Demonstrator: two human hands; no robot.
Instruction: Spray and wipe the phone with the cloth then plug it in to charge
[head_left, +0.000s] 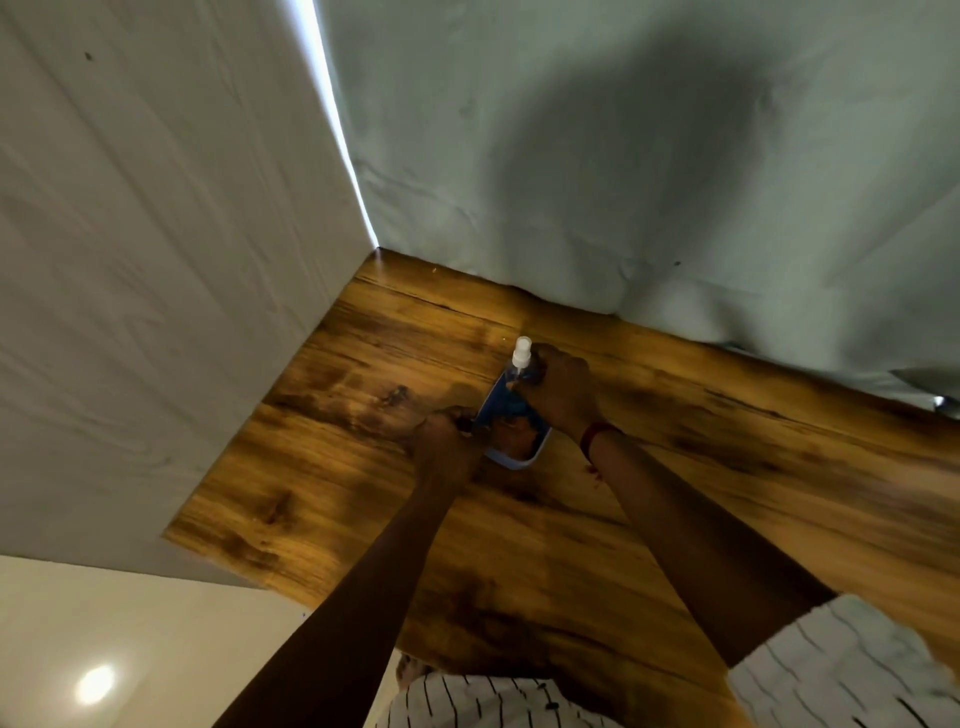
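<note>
A small light-blue tray (519, 461) sits on the wooden table (675, 493) near the back wall. A clear spray bottle with a white nozzle (521, 354) stands upright at the tray's far end. My right hand (563, 392) is closed around the bottle's body. Blue cloth-like material (501, 405) lies inside the tray. Beside it is a dark glossy patch (517, 436); I cannot tell whether it is the phone. My left hand (447, 439) grips the tray's left rim. No charging cable is in view.
A white panel (156, 260) walls off the table's left side, and a pale green sheet (623, 156) hangs behind it. The table's near edge meets my striped shirt (493, 701). A cream floor (130, 649) lies at lower left.
</note>
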